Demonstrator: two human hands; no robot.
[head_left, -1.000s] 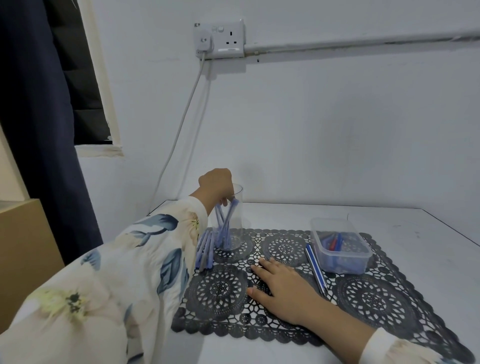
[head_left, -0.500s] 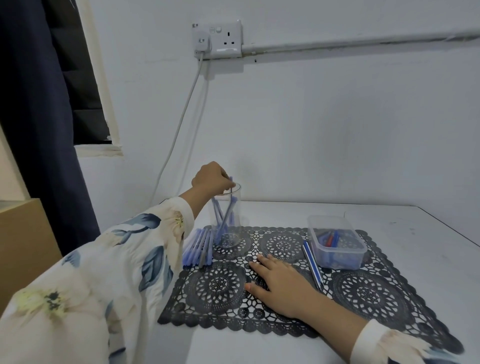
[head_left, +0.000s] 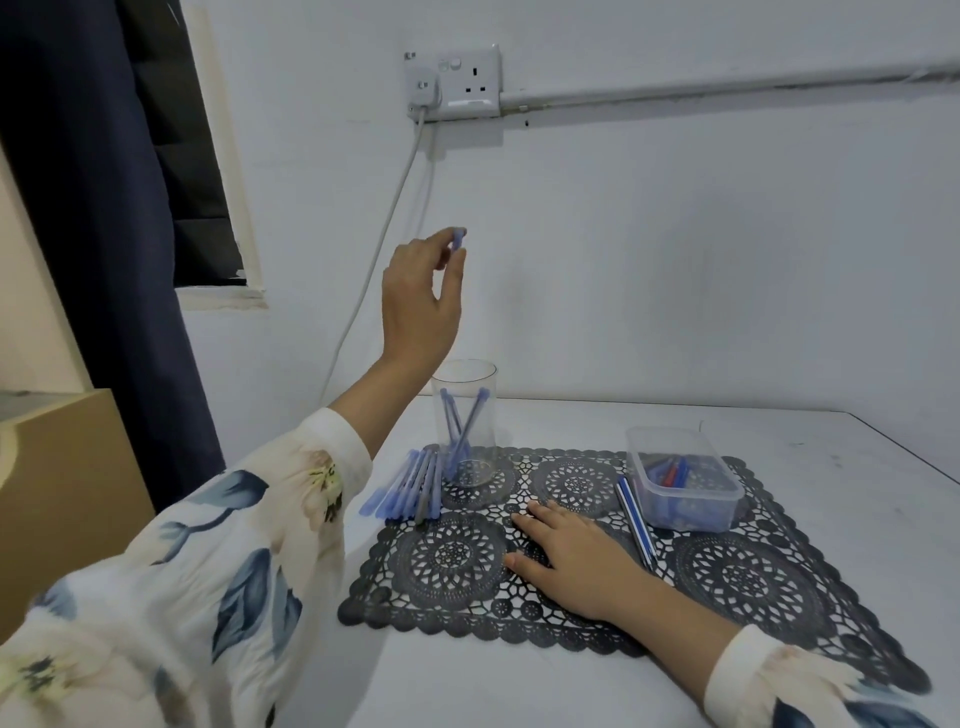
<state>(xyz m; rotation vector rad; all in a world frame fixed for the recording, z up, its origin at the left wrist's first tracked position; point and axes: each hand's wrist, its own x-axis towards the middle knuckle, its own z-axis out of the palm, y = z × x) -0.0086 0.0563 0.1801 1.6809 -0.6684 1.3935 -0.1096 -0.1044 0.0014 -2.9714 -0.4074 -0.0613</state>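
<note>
White table (head_left: 857, 467). I see the left hand (head_left: 421, 301) pinch a pen (head_left: 458, 240) high over the glass (head_left: 465, 376). The right hand (head_left: 571, 556) lies flat on the mat (head_left: 748, 577). About halfway, I think: some pens (head_left: 460, 426) in the glass, a row (head_left: 405, 486) beside.

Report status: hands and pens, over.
Left hand high above glass, pinching blue pen, only its end showing. Right hand flat on mat. Nothing between pen and glass.

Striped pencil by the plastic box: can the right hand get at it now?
Probably yes: the right hand lies open on the mat beside the striped pencil, nothing between them or over it.
</note>
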